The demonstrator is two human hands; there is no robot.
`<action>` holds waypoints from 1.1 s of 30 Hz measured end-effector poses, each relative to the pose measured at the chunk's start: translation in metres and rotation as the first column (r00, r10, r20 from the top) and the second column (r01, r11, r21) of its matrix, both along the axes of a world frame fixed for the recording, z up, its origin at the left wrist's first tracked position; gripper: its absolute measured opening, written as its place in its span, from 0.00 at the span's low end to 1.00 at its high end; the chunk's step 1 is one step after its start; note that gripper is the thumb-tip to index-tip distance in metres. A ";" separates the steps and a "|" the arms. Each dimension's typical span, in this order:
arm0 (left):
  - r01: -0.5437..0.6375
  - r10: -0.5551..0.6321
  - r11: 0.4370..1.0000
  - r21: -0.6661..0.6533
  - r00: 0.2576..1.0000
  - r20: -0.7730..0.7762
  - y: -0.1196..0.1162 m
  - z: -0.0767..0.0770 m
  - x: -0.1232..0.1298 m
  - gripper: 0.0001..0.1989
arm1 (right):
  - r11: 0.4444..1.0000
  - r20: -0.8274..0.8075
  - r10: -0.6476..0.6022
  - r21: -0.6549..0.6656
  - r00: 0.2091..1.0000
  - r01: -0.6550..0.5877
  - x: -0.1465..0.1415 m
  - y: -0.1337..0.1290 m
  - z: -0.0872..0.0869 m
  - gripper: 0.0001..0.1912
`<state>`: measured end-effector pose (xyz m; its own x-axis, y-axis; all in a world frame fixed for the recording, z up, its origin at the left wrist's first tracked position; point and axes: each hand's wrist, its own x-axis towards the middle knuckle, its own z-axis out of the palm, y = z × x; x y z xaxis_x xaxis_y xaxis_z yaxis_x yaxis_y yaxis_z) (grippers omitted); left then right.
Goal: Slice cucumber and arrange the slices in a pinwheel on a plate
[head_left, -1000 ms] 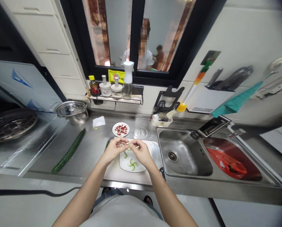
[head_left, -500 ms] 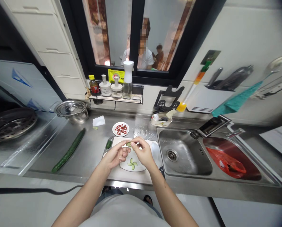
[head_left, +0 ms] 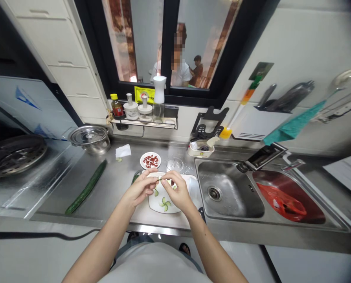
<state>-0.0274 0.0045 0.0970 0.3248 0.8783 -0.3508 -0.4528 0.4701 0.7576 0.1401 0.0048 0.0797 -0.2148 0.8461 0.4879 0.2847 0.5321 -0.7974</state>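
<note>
Both my left hand [head_left: 142,186] and my right hand [head_left: 175,188] pinch a thin cucumber slice [head_left: 160,179] between them, held edge-on above a white plate [head_left: 154,206]. On that plate, curved cucumber slices form a pinwheel [head_left: 164,204], and a few more pieces lie partly hidden near my fingers. The plate rests on a pale cutting board [head_left: 140,218]. A cucumber stub [head_left: 135,178] at the board's upper left is mostly covered by my left hand. Beyond my hands stands a small plate [head_left: 158,164] with chopped red pieces.
A long whole cucumber [head_left: 87,188] lies on the steel counter to the left, near a lidded pot [head_left: 89,139]. A double sink [head_left: 231,212] with a faucet is at the right, a red plastic bag [head_left: 281,202] inside it. A condiment rack [head_left: 163,122] hangs below the window.
The cucumber slice has turned from showing its face to nearly edge-on between my fingers. My left hand has shifted slightly, its fingers now straighter and covering more of the cucumber stub.
</note>
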 end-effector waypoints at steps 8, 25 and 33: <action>-0.047 0.073 0.985 0.168 0.985 -0.156 -0.002 0.004 -0.001 0.27 | 0.991 0.120 0.027 0.129 0.992 -0.042 0.000 -0.002 0.004 0.05; -0.100 0.215 0.929 0.356 0.929 -0.300 0.002 -0.020 0.005 0.27 | 0.992 0.113 -0.005 -0.122 0.994 0.019 -0.003 0.007 -0.020 0.08; -0.132 0.215 0.961 0.242 0.908 -0.359 0.015 -0.065 0.006 0.29 | 0.911 -0.034 0.065 -0.405 0.997 -0.073 -0.002 0.027 -0.056 0.08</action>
